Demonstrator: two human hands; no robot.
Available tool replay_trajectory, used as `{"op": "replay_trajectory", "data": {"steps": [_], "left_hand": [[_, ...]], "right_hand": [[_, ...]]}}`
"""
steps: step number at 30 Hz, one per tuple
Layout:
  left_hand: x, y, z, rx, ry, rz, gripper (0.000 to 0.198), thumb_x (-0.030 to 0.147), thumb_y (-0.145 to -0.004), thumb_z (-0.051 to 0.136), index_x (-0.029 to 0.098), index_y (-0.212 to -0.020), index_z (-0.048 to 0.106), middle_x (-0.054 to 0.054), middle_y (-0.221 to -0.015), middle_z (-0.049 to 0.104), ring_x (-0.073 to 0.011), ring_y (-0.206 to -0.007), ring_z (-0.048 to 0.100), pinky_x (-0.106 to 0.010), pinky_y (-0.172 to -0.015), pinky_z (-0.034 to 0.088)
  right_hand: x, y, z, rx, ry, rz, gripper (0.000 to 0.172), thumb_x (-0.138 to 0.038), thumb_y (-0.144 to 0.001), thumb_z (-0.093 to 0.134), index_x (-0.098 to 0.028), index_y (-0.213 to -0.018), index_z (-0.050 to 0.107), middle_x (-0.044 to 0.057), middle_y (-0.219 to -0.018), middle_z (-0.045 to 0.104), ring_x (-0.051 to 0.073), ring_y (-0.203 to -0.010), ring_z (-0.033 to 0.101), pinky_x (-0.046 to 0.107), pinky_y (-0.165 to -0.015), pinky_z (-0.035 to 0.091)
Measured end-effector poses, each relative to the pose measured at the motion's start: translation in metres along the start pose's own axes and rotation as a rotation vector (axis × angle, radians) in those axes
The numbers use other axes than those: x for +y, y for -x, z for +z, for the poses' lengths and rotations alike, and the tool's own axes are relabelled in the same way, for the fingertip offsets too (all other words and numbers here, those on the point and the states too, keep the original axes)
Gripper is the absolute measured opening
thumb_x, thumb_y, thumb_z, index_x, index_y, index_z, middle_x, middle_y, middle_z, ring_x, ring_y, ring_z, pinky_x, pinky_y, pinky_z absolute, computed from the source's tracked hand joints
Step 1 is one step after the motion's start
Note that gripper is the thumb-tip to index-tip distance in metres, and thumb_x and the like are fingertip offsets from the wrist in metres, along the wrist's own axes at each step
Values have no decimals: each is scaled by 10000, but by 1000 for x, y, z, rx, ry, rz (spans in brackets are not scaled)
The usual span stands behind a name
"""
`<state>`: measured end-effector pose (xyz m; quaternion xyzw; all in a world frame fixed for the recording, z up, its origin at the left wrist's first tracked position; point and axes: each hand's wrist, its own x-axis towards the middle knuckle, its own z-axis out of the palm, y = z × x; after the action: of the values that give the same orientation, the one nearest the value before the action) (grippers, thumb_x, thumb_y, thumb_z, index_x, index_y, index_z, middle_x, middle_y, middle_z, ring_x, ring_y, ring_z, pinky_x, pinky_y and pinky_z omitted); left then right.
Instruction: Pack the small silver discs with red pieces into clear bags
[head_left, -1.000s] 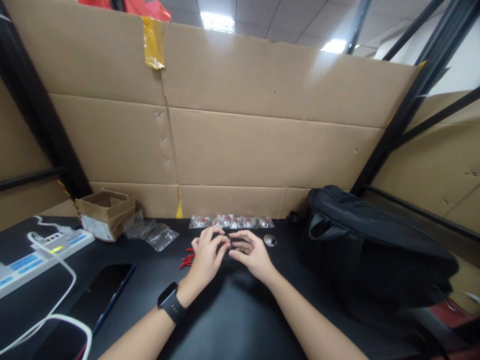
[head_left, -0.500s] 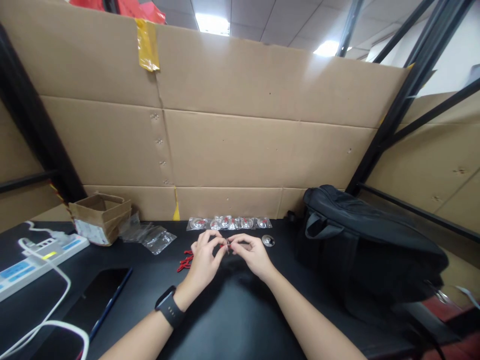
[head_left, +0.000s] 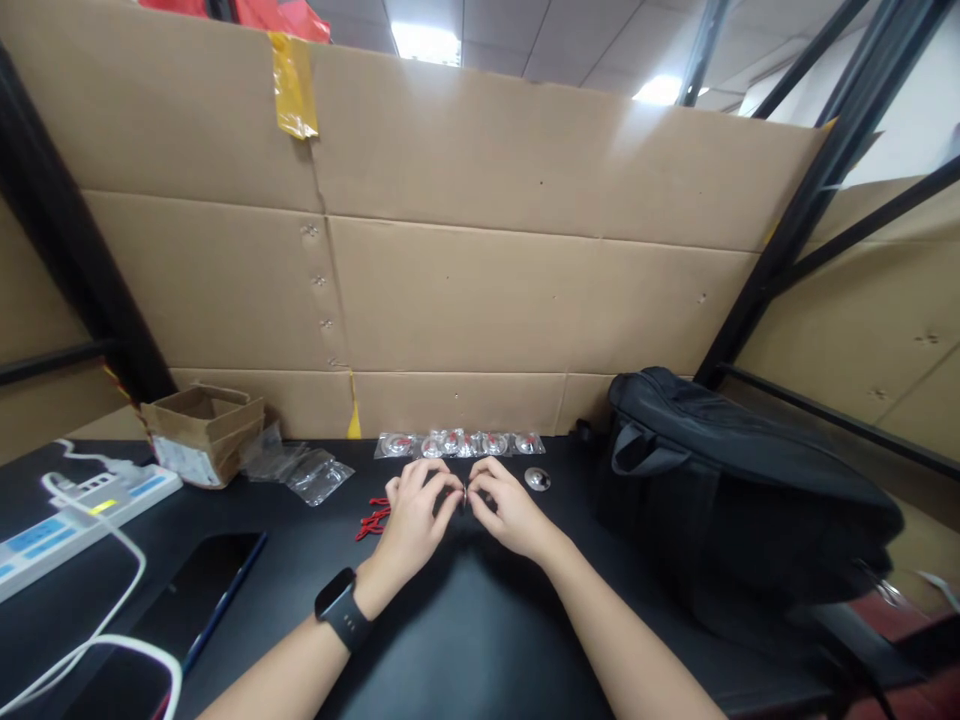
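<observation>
My left hand [head_left: 415, 512] is closed in a pinch on a thin shiny disc [head_left: 464, 496], which shows nearly edge-on. From the other side, the fingertips of my right hand [head_left: 510, 510] pinch at the same disc; most of it is hidden by the fingers. Red cords [head_left: 371, 522] lie in a loose pile just left of my left hand. A round silver disc [head_left: 537, 479] lies flat to the right of my right hand. Behind both hands, several clear packets [head_left: 493, 443] with round silver and red pieces inside form a row along the cardboard.
Clear plastic bags [head_left: 319, 476] lie beside an open cardboard box [head_left: 202, 437] on the left. Nearer are a white power strip [head_left: 82, 525] with white cables and a dark tablet [head_left: 199, 600]. A large black bag [head_left: 735, 500] stands on the right. A cardboard wall [head_left: 465, 300] closes off the back.
My right hand has shifted slightly right, its fingers rearranged around the disc. The red bit seen at the fingertips no longer shows clearly. My left hand keeps its pinch.
</observation>
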<state>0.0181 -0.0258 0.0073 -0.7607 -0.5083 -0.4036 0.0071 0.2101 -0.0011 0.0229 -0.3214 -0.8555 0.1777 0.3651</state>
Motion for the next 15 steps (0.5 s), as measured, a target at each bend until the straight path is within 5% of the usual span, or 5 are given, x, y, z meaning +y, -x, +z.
{"op": "replay_trajectory", "data": {"steps": [4, 11, 15], "left_hand": [[-3, -1, -4, -47, 50, 24, 248, 314, -988, 478, 326, -1142, 671, -42, -1291, 595, -262, -1232, 456, -441, -962, 349], [-6, 5, 1, -239, -31, 134, 171, 337, -874, 615, 309, -1014, 711, -42, -1331, 591, -331, -1286, 375, -497, -952, 336], [-9, 0, -2, -282, -23, 138, 237, 375, -918, 578, 338, -1130, 676, -36, -1316, 604, -302, -1262, 414, -462, -950, 345]], "right_hand": [[4, 3, -1, -55, 80, -6, 79, -181, -906, 555, -199, -865, 620, 75, -1096, 531, 188, -981, 573, 316, -901, 494], [6, 3, -6, -57, 35, -35, 81, -135, -870, 576, -190, -822, 610, 69, -1120, 513, 174, -992, 569, 303, -921, 475], [13, 3, -8, -36, 90, -23, 92, -128, -859, 578, -187, -795, 607, 70, -1108, 528, 187, -1029, 565, 316, -946, 462]]}}
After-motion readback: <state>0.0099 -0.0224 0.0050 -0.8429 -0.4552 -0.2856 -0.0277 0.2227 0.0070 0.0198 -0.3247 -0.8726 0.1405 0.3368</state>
